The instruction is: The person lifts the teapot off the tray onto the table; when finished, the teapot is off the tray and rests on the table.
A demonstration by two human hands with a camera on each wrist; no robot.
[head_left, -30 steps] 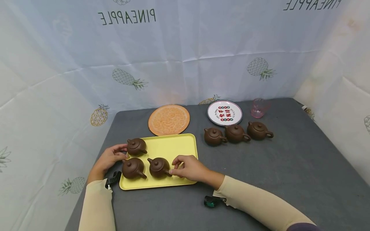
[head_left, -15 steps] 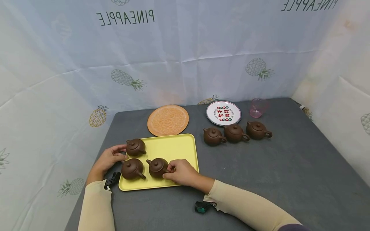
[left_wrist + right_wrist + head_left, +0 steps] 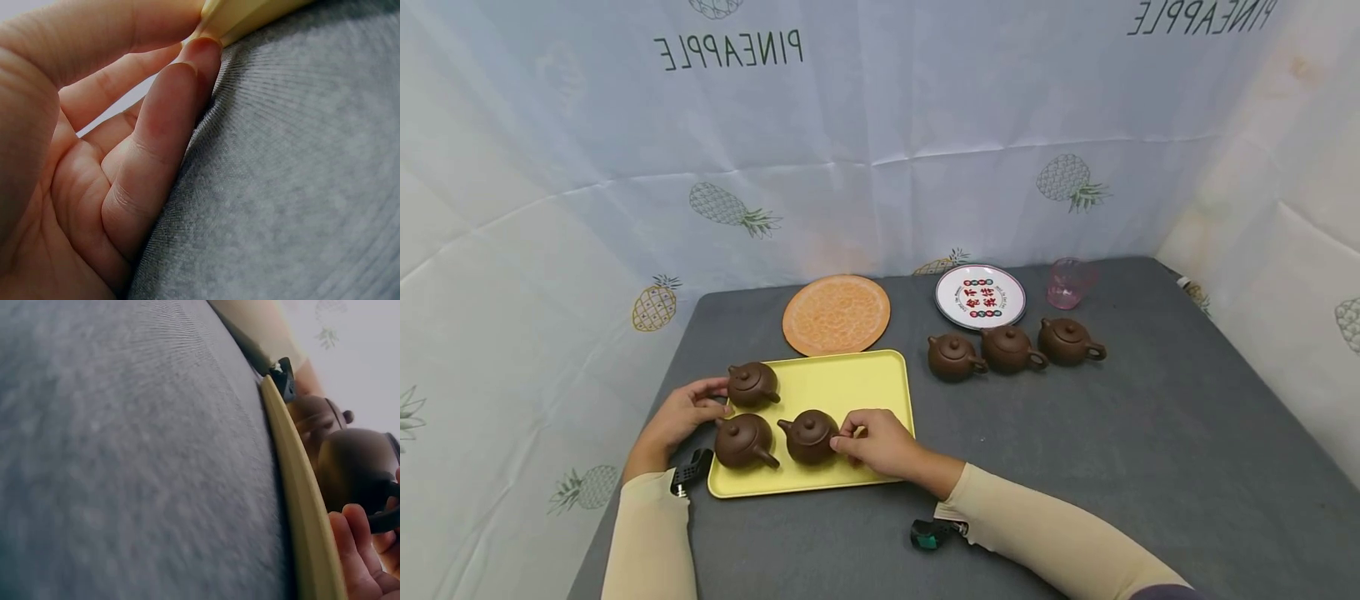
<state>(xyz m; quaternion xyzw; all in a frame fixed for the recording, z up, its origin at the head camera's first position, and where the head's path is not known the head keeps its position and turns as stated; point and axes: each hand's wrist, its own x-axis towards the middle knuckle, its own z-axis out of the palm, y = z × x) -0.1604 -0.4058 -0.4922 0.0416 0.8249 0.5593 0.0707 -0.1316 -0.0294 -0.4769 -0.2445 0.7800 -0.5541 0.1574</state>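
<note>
Brown teapot [image 3: 809, 437]: right hand [image 3: 885, 445] pinches its handle [image 3: 383, 521], clear only from right wrist; left hand [image 3: 681, 416] touches tray [image 3: 842, 379], grip unclear.

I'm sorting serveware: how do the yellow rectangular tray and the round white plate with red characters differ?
The tray is larger and rectangular; the plate, smaller and round. The tray is plain yellow; the plate, white with printed characters. The tray bears three round brown teapots; the plate, none. Both are on the grey table.
</note>
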